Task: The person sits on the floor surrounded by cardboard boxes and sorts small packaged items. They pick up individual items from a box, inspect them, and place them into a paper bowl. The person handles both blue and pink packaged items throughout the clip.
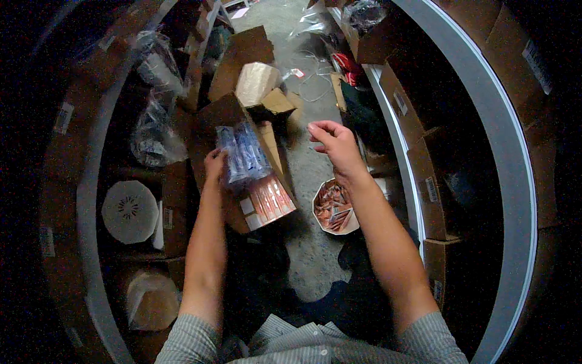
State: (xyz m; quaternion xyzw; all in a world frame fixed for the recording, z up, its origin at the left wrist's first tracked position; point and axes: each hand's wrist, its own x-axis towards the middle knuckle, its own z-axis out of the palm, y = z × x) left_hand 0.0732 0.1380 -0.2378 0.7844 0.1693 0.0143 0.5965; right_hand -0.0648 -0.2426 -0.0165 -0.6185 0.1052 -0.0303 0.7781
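Note:
Clear plastic packs with blue contents (245,152) lie in an open cardboard box (213,113) in front of me, slightly left. My left hand (216,163) is at the left edge of these packs, with its fingers curled; whether it grips them is unclear. Just below, a pack with a pink and white printed front (273,202) lies tilted. My right hand (335,143) hovers above the concrete floor, its thumb and fingers drawn together and nothing visible between them. Under the right wrist stands a many-sided white tub (314,211) holding several small orange-brown packets (334,204).
Shelving with cardboard boxes lines both sides, including a box (432,195) at right. Plastic-wrapped goods (157,132) and a pale many-sided container (130,211) sit on the left shelf. Ahead are another pale container (257,84), a small cardboard box (277,101) and loose strapping (313,77) on the floor.

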